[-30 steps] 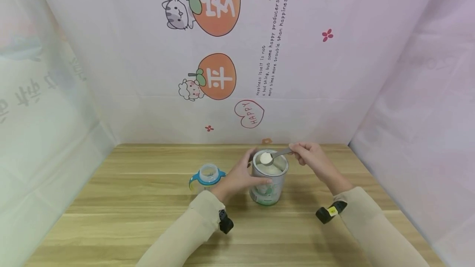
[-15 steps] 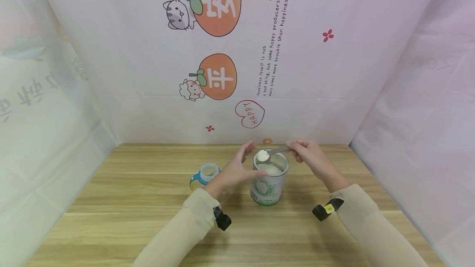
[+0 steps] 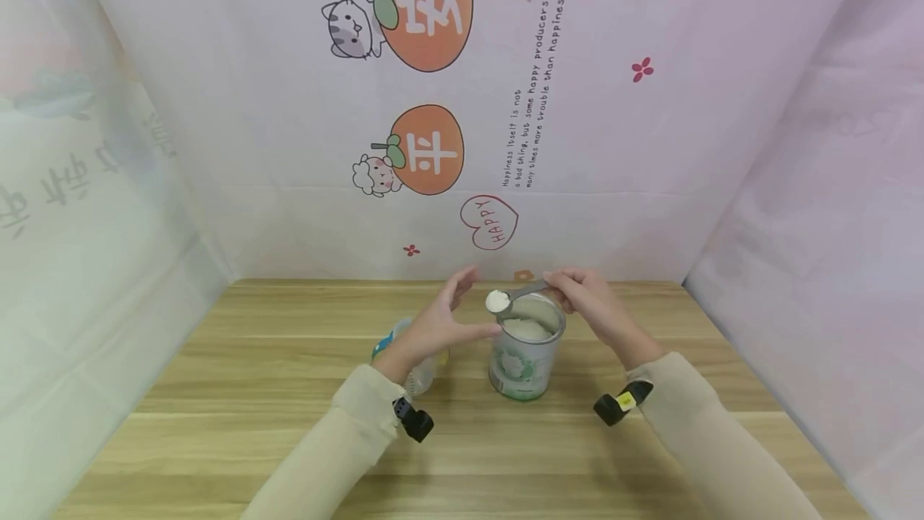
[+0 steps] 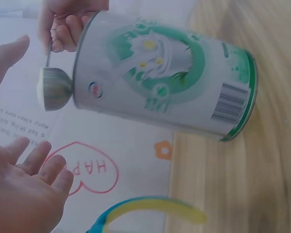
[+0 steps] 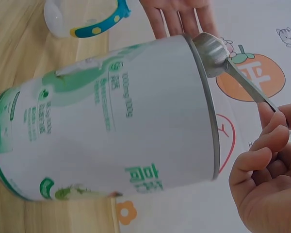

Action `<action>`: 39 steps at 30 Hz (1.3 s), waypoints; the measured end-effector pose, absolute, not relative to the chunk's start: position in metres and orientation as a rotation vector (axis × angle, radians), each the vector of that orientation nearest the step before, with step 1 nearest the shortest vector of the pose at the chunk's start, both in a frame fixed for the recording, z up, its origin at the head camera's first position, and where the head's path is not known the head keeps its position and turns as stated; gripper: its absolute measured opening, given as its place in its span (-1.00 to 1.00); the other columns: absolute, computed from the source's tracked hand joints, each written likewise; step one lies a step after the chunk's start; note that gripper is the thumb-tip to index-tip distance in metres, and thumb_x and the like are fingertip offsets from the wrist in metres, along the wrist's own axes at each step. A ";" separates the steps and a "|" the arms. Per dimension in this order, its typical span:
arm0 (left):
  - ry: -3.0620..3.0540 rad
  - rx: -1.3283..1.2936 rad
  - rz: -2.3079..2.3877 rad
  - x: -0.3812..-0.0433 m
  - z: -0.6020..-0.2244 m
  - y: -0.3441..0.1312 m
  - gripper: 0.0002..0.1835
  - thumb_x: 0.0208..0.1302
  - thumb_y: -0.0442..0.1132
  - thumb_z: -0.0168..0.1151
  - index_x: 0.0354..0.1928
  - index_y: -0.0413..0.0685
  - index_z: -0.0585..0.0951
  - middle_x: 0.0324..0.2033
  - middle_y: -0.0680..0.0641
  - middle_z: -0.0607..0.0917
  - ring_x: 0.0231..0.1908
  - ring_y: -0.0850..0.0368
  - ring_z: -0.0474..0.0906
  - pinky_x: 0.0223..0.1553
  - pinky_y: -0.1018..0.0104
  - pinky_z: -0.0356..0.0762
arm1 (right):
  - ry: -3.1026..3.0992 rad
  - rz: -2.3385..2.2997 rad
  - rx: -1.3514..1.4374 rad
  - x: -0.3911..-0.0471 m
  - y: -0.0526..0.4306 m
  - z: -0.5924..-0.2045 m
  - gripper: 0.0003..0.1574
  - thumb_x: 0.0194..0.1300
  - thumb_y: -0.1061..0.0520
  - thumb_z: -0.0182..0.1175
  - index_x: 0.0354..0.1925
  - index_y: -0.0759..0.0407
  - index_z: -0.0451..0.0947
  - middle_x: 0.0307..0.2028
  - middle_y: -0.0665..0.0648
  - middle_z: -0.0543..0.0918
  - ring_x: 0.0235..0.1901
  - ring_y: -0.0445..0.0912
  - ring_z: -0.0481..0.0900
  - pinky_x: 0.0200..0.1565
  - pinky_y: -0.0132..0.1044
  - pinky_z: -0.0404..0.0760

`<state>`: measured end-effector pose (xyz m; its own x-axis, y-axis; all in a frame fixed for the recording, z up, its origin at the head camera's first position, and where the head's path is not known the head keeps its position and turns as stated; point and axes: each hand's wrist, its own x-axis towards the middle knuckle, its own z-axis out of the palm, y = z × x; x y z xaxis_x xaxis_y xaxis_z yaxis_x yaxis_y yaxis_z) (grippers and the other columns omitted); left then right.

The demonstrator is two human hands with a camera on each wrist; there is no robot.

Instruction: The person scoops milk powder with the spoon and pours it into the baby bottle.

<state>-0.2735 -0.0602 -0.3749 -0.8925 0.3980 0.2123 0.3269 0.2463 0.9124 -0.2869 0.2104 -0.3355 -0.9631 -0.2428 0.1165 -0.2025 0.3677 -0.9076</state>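
Observation:
My right hand [image 3: 595, 311] pinches the handle end of a grey metal measuring scoop [image 5: 213, 56]. White powder [image 3: 498, 301] heaps in its bowl, which is just past the left rim of the powder tin [image 3: 521, 371]. That tin stands upright without a lid, pale powder inside and a green-and-white label outside. My left hand [image 3: 433, 327] is spread left of the tin, fingers apart and holding nothing, with the scoop's bowl near its thumb. Partly hidden behind the left wrist is a clear baby bottle [image 3: 421, 379]; its blue-and-yellow handle [image 5: 104, 25] shows in the right wrist view.
The wood-grain table [image 3: 505, 464] reaches back to a white printed cloth [image 3: 592, 207] hung as a wall. Similar cloth closes off both sides. In front of the tin and bottle lies bare tabletop between my forearms.
My left hand has let go of the tin and moved left, over the bottle. My right hand has carried the filled scoop leftward, from above the tin's opening to past its rim.

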 end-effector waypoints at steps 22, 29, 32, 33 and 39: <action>2.554 0.674 1.716 -0.267 -0.382 -0.129 0.08 0.06 0.16 0.54 0.55 0.23 0.13 0.46 0.08 0.27 0.46 0.07 0.14 0.43 0.06 0.09 | 2.477 -1.704 -0.485 -0.294 0.152 -0.329 -0.59 0.51 -0.02 0.09 -0.34 0.26 0.61 -0.61 0.02 0.39 -0.60 -0.15 0.28 -0.48 -0.35 0.28; 2.546 0.659 1.677 -0.262 -0.396 -0.147 0.03 0.14 0.05 0.52 0.56 0.10 0.13 0.48 -0.02 0.25 0.47 0.00 0.11 0.44 0.01 0.05 | 2.461 -1.697 -0.483 -0.293 0.137 -0.328 -0.61 0.50 -0.01 0.11 -0.33 0.26 0.63 -0.62 0.01 0.41 -0.62 -0.16 0.27 -0.49 -0.37 0.28; 2.536 0.644 1.661 -0.262 -0.405 -0.153 0.01 0.15 0.04 0.52 0.55 0.08 0.15 0.48 -0.08 0.25 0.47 -0.07 0.11 0.44 -0.04 0.04 | 2.464 -1.679 -0.505 -0.295 0.132 -0.328 -0.60 0.50 0.00 0.11 -0.34 0.26 0.64 -0.63 0.01 0.41 -0.62 -0.16 0.26 -0.51 -0.38 0.27; 2.531 0.636 1.656 -0.261 -0.408 -0.155 0.01 0.15 0.03 0.52 0.54 0.07 0.15 0.48 -0.10 0.25 0.47 -0.10 0.11 0.43 -0.07 0.05 | 2.463 -1.674 -0.510 -0.295 0.130 -0.329 -0.60 0.50 0.00 0.11 -0.33 0.26 0.65 -0.63 0.00 0.41 -0.62 -0.17 0.25 -0.52 -0.39 0.26; 2.499 0.540 1.651 -0.258 -0.422 -0.161 -0.01 0.12 0.03 0.54 0.53 0.08 0.21 0.46 -0.05 0.30 0.45 -0.17 0.14 0.37 -0.26 0.09 | 2.477 -1.632 -0.520 -0.294 0.121 -0.328 -0.59 0.51 -0.02 0.11 -0.32 0.26 0.66 -0.60 0.00 0.42 -0.61 -0.17 0.27 -0.54 -0.39 0.25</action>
